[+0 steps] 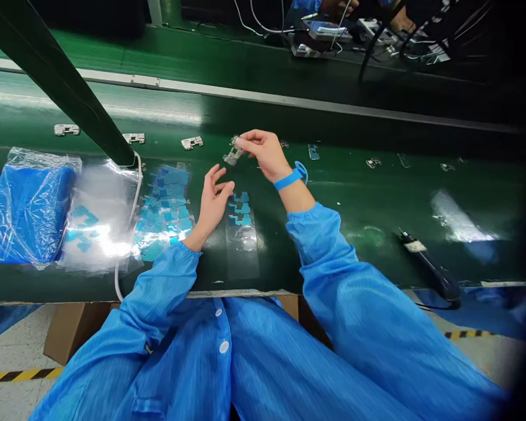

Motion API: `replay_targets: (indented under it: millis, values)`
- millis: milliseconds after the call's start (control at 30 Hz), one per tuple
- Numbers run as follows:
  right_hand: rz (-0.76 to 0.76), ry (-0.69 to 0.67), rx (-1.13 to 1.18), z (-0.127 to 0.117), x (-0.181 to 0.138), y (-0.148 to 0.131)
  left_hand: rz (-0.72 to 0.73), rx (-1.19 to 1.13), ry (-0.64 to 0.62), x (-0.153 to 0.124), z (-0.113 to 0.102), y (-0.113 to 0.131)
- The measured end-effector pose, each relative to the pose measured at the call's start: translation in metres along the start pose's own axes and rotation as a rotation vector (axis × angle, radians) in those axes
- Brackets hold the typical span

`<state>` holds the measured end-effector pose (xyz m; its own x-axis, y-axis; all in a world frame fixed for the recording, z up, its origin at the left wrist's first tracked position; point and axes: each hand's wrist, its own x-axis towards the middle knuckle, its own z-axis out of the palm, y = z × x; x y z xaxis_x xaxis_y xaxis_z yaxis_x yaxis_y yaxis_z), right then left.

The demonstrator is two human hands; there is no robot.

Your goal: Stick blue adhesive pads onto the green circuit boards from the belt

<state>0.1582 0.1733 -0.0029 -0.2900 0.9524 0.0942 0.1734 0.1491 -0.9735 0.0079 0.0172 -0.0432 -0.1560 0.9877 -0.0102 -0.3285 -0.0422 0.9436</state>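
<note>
Between the thumb and fingers of my right hand (265,153) is a small metallic circuit board (233,155), held over the green conveyor belt. A blue wrist strap circles that wrist. My left hand (214,199) hovers just below and to the left, fingers apart, with nothing in it. Near it lies a clear sheet (242,248) carrying several blue film stickers (241,209). Left of this hand, more blue stickers (164,202) cover other transparent sheets. Along the belt sit similar pieces, among them a silvery board (191,142) and a blue-faced one (313,152).
A plastic-wrapped blue bundle (28,207) lies at the left. A dark slanted post (65,82) and a white cable (135,193) stand close by. A black handheld tool (429,266) rests at the right. Across the line, a person's hands are among wires and devices (328,29).
</note>
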Motion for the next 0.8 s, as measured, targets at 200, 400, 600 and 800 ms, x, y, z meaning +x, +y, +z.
replay_targets:
  millis: [200,400,600,800]
  values:
    - [0.140,-0.108,0.126,0.023,-0.116,0.002,0.221,-0.059,-0.180,-0.008,0.011,0.005]
    - [-0.268,-0.328,-0.829,-0.018,-0.174,0.037,-0.112,-0.166,-0.083,0.001,0.000,0.006]
    - [-0.379,-0.294,-0.907,-0.018,-0.181,0.052,-0.302,-0.030,-0.104,0.008,-0.007,0.003]
    - [-0.837,-0.032,-1.051,-0.016,-0.182,0.038,-0.359,0.054,-0.134,0.008,-0.007,0.007]
